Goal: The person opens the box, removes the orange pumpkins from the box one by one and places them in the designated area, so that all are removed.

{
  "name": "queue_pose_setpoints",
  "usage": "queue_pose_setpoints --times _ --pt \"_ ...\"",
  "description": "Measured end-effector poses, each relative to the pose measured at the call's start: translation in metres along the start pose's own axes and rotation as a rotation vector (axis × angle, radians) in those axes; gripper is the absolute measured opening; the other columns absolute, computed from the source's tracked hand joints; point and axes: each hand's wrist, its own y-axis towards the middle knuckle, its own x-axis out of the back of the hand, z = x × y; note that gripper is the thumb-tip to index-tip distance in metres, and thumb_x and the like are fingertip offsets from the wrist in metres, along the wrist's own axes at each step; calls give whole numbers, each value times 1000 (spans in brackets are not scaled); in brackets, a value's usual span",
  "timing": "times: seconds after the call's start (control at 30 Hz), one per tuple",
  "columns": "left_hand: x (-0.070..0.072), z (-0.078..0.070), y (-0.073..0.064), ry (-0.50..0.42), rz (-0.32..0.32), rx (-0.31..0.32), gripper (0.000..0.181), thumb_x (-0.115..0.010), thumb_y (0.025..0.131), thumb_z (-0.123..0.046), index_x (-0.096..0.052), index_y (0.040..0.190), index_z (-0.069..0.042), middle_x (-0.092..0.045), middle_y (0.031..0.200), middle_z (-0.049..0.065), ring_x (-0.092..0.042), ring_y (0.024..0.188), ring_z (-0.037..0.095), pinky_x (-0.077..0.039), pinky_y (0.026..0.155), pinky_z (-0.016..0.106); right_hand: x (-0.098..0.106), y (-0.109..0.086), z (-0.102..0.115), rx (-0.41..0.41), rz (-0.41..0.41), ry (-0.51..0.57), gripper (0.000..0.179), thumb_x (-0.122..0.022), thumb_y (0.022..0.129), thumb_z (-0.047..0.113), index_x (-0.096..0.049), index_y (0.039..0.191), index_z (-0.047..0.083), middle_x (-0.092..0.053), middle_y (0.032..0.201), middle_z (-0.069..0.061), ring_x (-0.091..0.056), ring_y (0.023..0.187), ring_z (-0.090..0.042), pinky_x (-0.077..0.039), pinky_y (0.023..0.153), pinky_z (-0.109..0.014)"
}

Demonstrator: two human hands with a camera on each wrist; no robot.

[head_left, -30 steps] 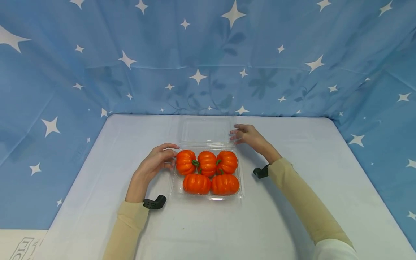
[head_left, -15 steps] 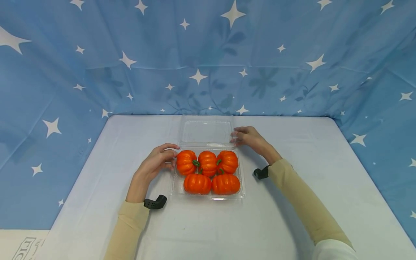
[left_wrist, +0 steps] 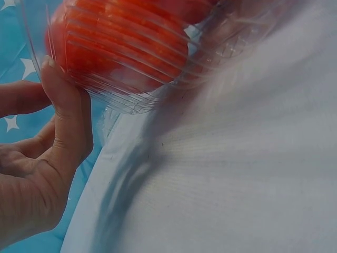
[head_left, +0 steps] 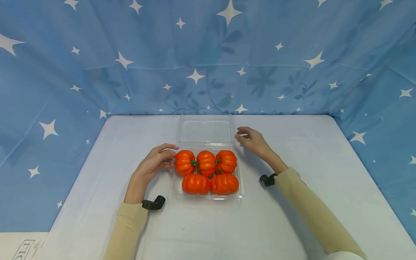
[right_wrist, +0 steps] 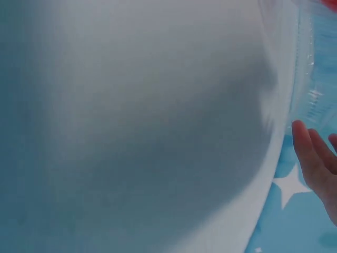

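A clear plastic clamshell container lies on the table with its lid folded back flat toward the curtain. Several orange toy pumpkins with green stems fill the base in two rows. My left hand is at the base's left rear corner; in the left wrist view its thumb touches the clear wall, the other fingers loosely bent. My right hand hovers right of the lid, apart from it, fingers relaxed and holding nothing. In the right wrist view its fingertips show near the lid's clear edge.
A white-covered table bears the container. Behind and at both sides hangs a blue curtain with white stars. Black wrist cameras sit on both wrists. A pale printed surface shows at the lower left.
My right hand has come off the lid's right edge and moved a little right and toward me. The left hand, pumpkins and container stay in place; the head view shifts slightly.
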Motion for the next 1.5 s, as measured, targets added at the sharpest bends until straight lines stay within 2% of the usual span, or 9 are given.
queue_pose_setpoints --times 0.1,0.37,0.5,0.67,0.87,1.1,1.27,1.5 --pt "0 0 -1 3 -6 5 38 -53 103 -8 -49 139 3 -62 77 2 -56 63 15 -54 57 27 2 -9 5 26 -15 -48 54 -60 104 30 -50 147 0 -58 143 -21 -61 127 -40 -53 103 -52" --pt "2 0 -2 13 1 8 41 -54 104 -10 -47 141 5 -62 77 2 -57 64 15 -55 59 27 6 -33 21 82 0 -59 54 -68 99 28 -55 143 0 -59 142 -19 -61 126 -38 -53 103 -52" --pt "3 0 -2 16 9 2 41 -54 104 -10 -47 141 6 -61 76 3 -57 64 15 -55 60 28 6 -44 28 126 45 -78 55 -71 98 27 -55 143 0 -59 143 -18 -61 126 -38 -53 103 -52" --pt "4 -1 -2 16 6 -2 42 -54 103 -9 -46 141 7 -60 76 4 -57 64 15 -55 59 28 4 -56 35 227 104 -96 51 -72 96 19 -57 140 -2 -61 140 -21 -64 122 -39 -51 104 -55" --pt "3 -1 -1 29 6 2 42 -52 103 -8 -46 142 6 -61 77 2 -57 65 15 -55 60 27 0 -66 42 313 160 -134 50 -78 92 15 -61 135 -3 -66 130 -20 -68 113 -35 -54 101 -53" --pt "1 1 0 42 2 4 39 -51 104 -8 -47 141 3 -60 79 2 -56 65 15 -54 60 26 -2 -70 53 311 228 -234 58 -81 89 20 -59 137 -3 -64 133 -17 -65 115 -34 -56 98 -50" --pt "1 1 0 34 0 5 39 -52 104 -8 -47 141 4 -60 76 2 -56 63 14 -54 59 26 -6 -68 56 346 242 -317 62 -84 87 25 -59 137 -3 -63 133 -15 -62 119 -33 -54 102 -50" --pt "-1 0 0 23 5 5 40 -53 103 -9 -47 141 5 -59 74 3 -56 63 14 -54 59 26 -12 -68 60 290 268 -380 67 -82 87 22 -54 142 -4 -56 143 -20 -56 130 -37 -52 105 -49"
